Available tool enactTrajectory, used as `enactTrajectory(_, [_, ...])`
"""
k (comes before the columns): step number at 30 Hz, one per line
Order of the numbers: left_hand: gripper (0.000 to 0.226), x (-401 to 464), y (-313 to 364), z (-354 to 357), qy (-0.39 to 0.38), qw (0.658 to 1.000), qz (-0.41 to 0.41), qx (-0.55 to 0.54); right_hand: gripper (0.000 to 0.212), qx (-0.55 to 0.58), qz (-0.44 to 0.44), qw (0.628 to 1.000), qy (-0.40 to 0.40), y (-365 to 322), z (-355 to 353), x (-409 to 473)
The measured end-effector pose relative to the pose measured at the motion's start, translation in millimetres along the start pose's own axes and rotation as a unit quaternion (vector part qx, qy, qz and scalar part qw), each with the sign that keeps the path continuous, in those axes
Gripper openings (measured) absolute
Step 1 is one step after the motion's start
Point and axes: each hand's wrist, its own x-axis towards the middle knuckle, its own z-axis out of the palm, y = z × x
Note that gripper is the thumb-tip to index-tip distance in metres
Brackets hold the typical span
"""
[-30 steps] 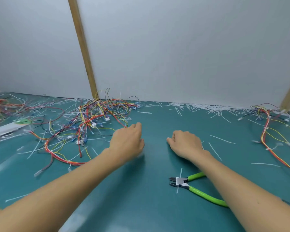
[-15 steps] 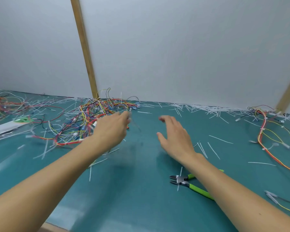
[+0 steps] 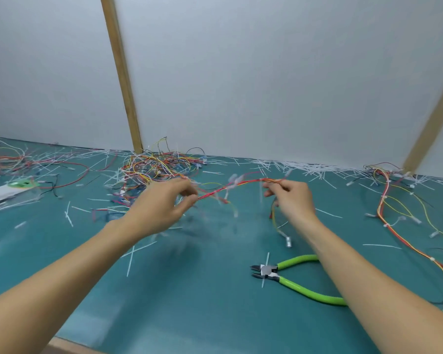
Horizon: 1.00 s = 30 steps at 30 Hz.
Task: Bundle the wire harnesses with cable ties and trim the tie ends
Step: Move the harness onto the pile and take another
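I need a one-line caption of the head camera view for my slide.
Both hands, left and right, hold a wire harness above the green mat; green-handled cutters lie nearby.

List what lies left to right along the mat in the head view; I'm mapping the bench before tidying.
green tape roll → wire pile → left hand → red harness held between both hands → right hand → long harness at the right edge.

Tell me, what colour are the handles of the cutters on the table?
Bright green, on the cutters, seen in the head view.
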Motion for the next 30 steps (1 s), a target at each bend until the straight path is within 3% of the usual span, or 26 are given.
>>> enactTrajectory(3, [0.024,-11.6,-20.3,-4.8,-0.103,0.991,-0.011,0.086,0.015,-0.071,0.071,0.994,0.031,8.1,-9.1,8.6])
enactTrajectory(5, [0.026,-17.1,-27.0,5.3,-0.146,0.977,-0.017,0.157,0.048,-0.102,0.077,0.989,0.072,2.4,-5.1,5.6])
enactTrajectory(6, [0.026,-18.8,-30.3,11.4,-0.125,0.976,-0.018,0.177,0.059,-0.103,0.044,0.988,0.111,-4.8,-1.9,0.5])
enactTrajectory(8, [0.025,-17.8,-34.1,20.1,-0.064,0.978,-0.039,0.196,0.063,-0.111,-0.112,0.977,0.145,-23.8,8.0,-14.8])
enactTrajectory(11, [0.017,-10.6,-33.2,27.8,-0.112,0.959,-0.069,0.252,0.05,-0.188,-0.28,0.941,-0.02,-49.0,32.3,-35.9])
enactTrajectory(14, [0.01,-1.7,-26.6,30.7,-0.139,0.95,-0.048,0.275,0.051,-0.311,-0.309,0.877,-0.2,-54.7,60.7,-50.0])
enactTrajectory(17, [0.002,9.7,-14.9,22.3,-0.08,0.987,-0.031,0.132,0.054,-0.347,-0.284,0.861,-0.24,-45.9,81.6,-52.6])
enactTrajectory(21, [0.011,18.6,0.6,5.7,-0.018,0.994,-0.049,-0.092,0.027,-0.311,-0.288,0.891,-0.162,-42.9,86.1,-47.2])
enactTrajectory(24, [0.027,19.8,-13.0,-7.5,-0.076,0.977,-0.123,-0.156,0.034,-0.281,-0.294,0.897,-0.171,-34.5,77.0,-43.5])
enactTrajectory(27, [0.028,16.4,-40.7,-22.9,-0.064,0.952,-0.192,-0.231,0.035,-0.247,-0.324,0.899,-0.158,-24.2,62.2,-40.0])
enactTrajectory(30, [0.059,11.2,-53.9,-27.5,-0.126,0.89,-0.208,-0.386,0.045,-0.099,-0.219,0.967,-0.089,-26.6,61.2,-35.8])
